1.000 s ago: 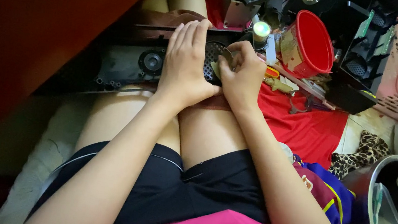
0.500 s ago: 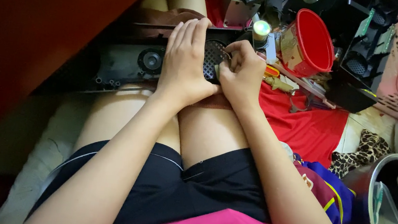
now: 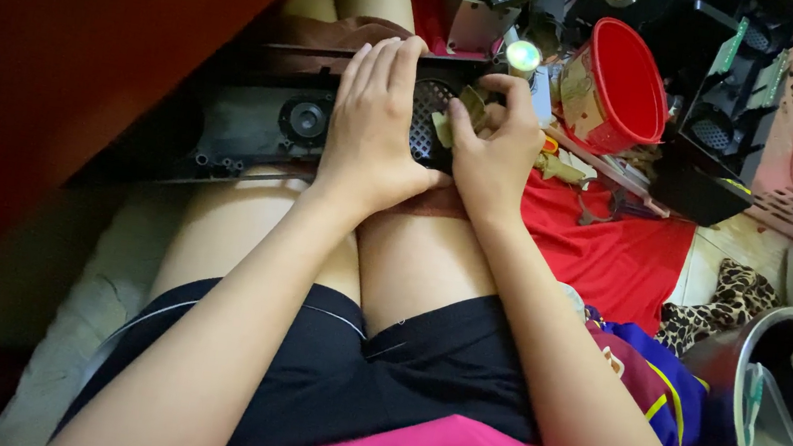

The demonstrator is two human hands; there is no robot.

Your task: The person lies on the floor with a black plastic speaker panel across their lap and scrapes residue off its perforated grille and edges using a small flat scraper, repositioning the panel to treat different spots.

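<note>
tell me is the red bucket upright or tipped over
Tipped. The red bucket lies on its side, its open mouth facing the camera, its inside in view and looking empty.

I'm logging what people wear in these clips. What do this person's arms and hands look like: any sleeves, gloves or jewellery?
Both arms are bare along all that shows: no sleeves reach the forearms. The left hand and the right hand wear no gloves, and no rings, watch or bracelets show. Nails look short and unpainted.

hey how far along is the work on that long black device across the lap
Done: nothing clearly finished. In hand: the left hand lies flat on the long black device, while the right hand presses a crumpled tan scrap against its perforated grille. Left: cannot tell.
</note>
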